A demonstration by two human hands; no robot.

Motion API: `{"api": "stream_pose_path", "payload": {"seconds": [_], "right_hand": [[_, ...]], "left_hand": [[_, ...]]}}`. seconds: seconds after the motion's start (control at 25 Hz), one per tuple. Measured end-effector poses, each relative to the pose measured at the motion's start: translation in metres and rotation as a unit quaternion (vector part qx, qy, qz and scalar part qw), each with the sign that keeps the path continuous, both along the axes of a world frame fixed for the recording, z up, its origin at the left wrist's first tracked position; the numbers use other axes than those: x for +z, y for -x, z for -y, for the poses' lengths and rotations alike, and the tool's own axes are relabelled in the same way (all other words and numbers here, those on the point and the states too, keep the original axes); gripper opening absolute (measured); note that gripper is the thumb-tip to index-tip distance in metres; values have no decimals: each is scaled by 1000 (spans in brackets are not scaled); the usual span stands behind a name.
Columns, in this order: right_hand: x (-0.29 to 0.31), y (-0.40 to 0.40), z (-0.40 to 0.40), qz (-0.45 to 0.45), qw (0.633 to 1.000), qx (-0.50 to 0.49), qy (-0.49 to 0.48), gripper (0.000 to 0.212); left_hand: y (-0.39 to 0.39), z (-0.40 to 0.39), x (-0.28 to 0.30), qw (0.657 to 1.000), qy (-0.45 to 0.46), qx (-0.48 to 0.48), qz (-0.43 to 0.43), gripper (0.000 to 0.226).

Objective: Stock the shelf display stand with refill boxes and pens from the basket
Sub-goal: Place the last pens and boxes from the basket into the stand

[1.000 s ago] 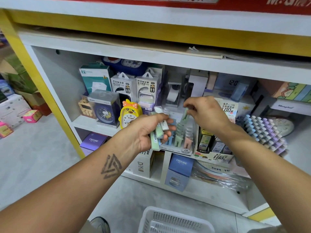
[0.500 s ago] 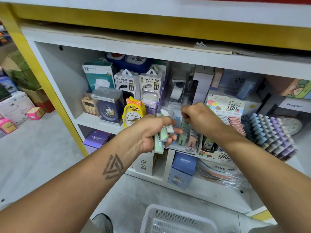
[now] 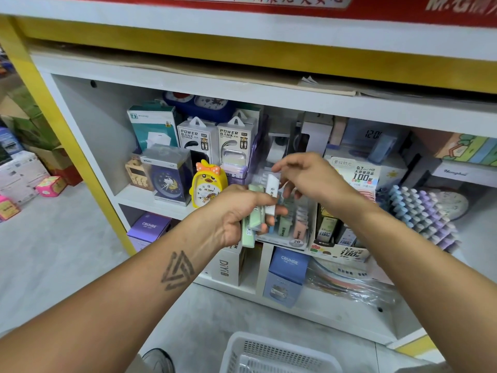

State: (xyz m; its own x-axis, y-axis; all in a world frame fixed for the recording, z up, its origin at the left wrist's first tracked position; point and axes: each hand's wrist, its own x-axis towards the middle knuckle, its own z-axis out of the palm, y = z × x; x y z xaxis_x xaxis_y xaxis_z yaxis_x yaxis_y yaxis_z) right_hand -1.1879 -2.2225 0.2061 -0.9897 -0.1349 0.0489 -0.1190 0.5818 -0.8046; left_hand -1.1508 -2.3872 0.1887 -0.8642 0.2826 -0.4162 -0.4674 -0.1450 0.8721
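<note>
Here, left hand (image 3: 228,211) clutches refill boxes (image 3: 254,214); yellow clock (image 3: 207,185) beside.

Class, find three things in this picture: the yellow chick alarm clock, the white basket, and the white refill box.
Yellow chick alarm clock (image 3: 206,190): head view, on its white dial.
White basket (image 3: 279,354): head view, on its slotted back wall.
White refill box (image 3: 272,193): head view, on its front face, above the left hand's thumb.

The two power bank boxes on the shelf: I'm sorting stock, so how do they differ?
The left power bank box shows a dark device in its window; the right power bank box shows a pale, lilac-white one. The left box's lower part is hidden behind the yellow chick clock; the right box has pale packs in front of it. Both are white, upright, side by side, with hang tabs and the same printing.
</note>
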Motion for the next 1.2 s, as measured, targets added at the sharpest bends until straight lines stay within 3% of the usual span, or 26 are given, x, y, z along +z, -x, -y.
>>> {"api": "stream_pose_path", "payload": {"seconds": [0.04,0.24,0.44,0.72,0.88,0.96,1.08,1.2], "right_hand": [[5,-3,1,26,998,9,62,18],[12,-12,-11,42,987,10,154,6],[13,-12,-22,22,991,4,130,4],[11,-2,-24,-8,991,-5,132,4],[8,4,-26,-56,994,-16,97,6],[7,6,-28,-77,996,-18,32,7],[5,7,-27,-104,992,-4,-76,29],[4,6,-25,-113,987,-1,-114,38]], "left_hand": [[0,-1,0,1000,1,-1,0,23],[0,-4,0,999,-36,-2,35,17],[4,1,-3,997,-38,35,58,28],[7,9,-1,992,-57,16,110,29],[9,12,2,991,-70,26,111,26],[9,14,2,990,-72,33,116,24],[9,15,2,990,-68,39,116,24],[10,16,3,990,-68,40,116,24]]}}
